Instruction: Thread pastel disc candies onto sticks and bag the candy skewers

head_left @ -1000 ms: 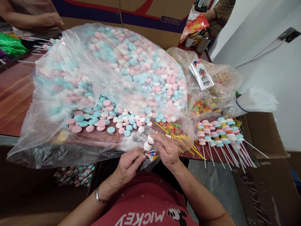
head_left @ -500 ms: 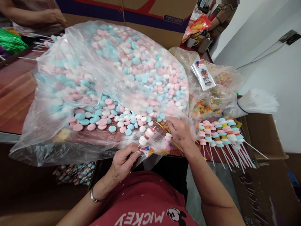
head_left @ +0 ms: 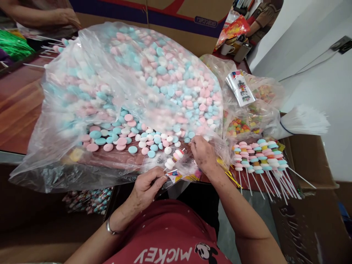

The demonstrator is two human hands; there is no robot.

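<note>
- Reddish wooden tabletop [head_left: 16, 121], a big clear bag [head_left: 90, 55] of pink, blue and white candies slumped across it.
- Near its front edge, between both hands, I see the candy skewer [head_left: 174, 160]; its long axis slants, tip pointing away from the person and rightward, lower end by the left hand [head_left: 150, 185].
- That hand's thumb and forefinger pinch a printed wrapper [head_left: 173, 173].
- Right hand [head_left: 203, 154]: beside the tip, fingers curled; whether they grip anything, I can't tell.

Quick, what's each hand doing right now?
Left hand: closed, holding a candy skewer and printed wrapper.
Right hand: partly curled; whether it holds anything cannot be told.
</note>
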